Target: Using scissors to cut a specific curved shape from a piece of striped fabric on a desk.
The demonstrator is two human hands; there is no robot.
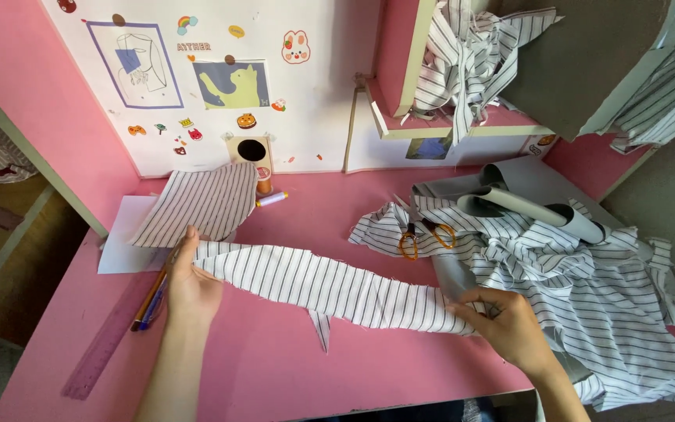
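A long strip of white fabric with thin dark stripes (322, 285) stretches across the pink table (275, 367). My left hand (189, 285) pinches its left end, thumb on top. My right hand (505, 316) grips its right end, where the strip meets a big heap of the same striped fabric (587, 312). A small pointed flap hangs from the strip's lower edge near the middle.
Under my left hand lie pencils (150, 301) and a purple ruler (107, 340). A second striped piece (201, 203) rests on white paper (123, 234). Orange-handled scissors (423, 238), grey rolled sheets (525, 205), a thread spool (263, 180) and a stickered back wall are beyond.
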